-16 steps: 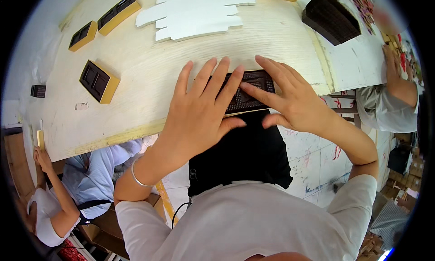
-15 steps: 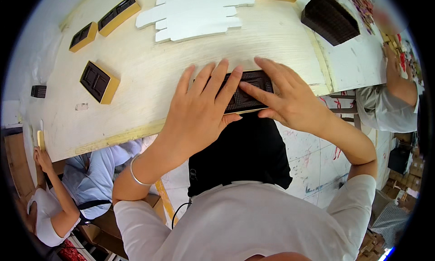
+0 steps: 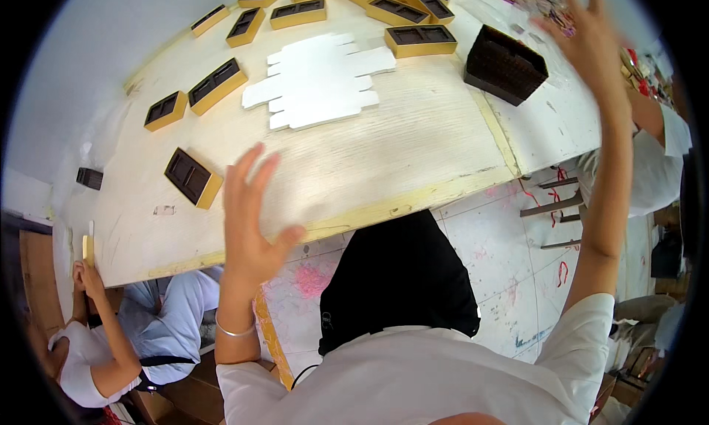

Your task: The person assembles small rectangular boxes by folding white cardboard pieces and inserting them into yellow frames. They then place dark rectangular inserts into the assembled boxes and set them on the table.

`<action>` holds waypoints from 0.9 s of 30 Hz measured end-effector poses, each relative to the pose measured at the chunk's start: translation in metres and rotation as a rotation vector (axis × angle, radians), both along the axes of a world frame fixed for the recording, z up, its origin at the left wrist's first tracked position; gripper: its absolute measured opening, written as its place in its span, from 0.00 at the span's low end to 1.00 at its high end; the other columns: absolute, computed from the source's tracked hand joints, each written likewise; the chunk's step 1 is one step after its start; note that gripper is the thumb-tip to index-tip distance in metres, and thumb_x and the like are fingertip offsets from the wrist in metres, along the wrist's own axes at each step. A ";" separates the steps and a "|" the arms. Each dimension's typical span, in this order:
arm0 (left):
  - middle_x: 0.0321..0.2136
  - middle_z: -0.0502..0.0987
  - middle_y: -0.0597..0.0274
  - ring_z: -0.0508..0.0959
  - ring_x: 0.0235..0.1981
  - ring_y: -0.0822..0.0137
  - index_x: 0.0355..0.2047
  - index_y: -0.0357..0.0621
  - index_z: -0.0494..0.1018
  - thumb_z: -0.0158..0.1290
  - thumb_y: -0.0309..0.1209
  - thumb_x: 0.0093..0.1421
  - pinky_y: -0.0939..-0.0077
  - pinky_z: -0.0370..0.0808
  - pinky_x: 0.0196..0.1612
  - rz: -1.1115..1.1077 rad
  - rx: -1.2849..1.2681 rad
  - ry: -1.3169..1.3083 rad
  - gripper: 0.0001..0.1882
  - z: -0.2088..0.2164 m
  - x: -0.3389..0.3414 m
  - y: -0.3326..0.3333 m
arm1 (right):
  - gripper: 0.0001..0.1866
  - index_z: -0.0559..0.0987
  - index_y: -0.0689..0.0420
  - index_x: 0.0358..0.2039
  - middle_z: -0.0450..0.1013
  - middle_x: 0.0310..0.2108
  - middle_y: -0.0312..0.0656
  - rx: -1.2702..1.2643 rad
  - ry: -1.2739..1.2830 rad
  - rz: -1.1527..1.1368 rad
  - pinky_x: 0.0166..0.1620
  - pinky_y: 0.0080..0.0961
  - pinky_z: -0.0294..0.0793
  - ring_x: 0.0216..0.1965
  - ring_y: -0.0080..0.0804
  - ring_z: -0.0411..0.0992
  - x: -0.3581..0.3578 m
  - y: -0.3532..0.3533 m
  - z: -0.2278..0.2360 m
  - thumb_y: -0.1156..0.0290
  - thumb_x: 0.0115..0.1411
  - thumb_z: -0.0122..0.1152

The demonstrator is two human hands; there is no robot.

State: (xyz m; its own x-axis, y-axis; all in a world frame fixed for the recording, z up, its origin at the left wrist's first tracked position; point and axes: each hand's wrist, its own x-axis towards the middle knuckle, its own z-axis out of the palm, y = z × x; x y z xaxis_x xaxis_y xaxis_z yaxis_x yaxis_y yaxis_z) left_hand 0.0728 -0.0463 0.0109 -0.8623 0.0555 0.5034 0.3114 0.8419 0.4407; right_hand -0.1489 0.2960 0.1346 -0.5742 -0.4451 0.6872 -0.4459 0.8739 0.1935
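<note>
White card (image 3: 317,81) is our landmark. Below it, to the left, we extend the left hand (image 3: 249,222), fingers spread and empty, near a gold box (image 3: 211,192). Right of the card, beyond the dark tray stack (image 3: 506,64), our blurred right hand (image 3: 588,35) has its fingers spread.

The pale table (image 3: 436,129) carries flat white card (image 3: 317,81) beyond the left hand (image 3: 252,218), a gold box (image 3: 193,177) to its left, other gold boxes (image 3: 298,14) farther off, and stacked dark trays (image 3: 506,64) left of the right hand (image 3: 591,37).
</note>
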 end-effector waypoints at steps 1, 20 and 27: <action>0.59 0.61 0.46 0.59 0.61 0.46 0.58 0.43 0.65 0.56 0.54 0.53 0.48 0.52 0.62 0.085 -0.007 0.022 0.38 -0.001 -0.001 -0.009 | 0.26 0.72 0.51 0.53 0.62 0.56 0.46 -0.061 0.095 -0.002 0.53 0.38 0.68 0.54 0.44 0.64 -0.007 -0.002 0.006 0.63 0.53 0.66; 0.57 0.68 0.56 0.63 0.61 0.56 0.55 0.47 0.68 0.55 0.39 0.56 0.43 0.35 0.65 0.538 -0.318 -0.242 0.26 -0.020 0.001 -0.045 | 0.26 0.73 0.64 0.51 0.67 0.55 0.54 -0.036 -1.072 0.735 0.59 0.33 0.63 0.57 0.47 0.65 -0.010 -0.166 -0.128 0.64 0.55 0.63; 0.57 0.66 0.55 0.63 0.60 0.52 0.53 0.45 0.69 0.61 0.31 0.50 0.52 0.52 0.63 0.183 -0.077 0.020 0.28 -0.009 -0.013 0.012 | 0.11 0.76 0.65 0.38 0.75 0.34 0.53 -0.143 -0.700 0.818 0.42 0.34 0.73 0.39 0.45 0.74 -0.004 -0.154 -0.127 0.73 0.56 0.55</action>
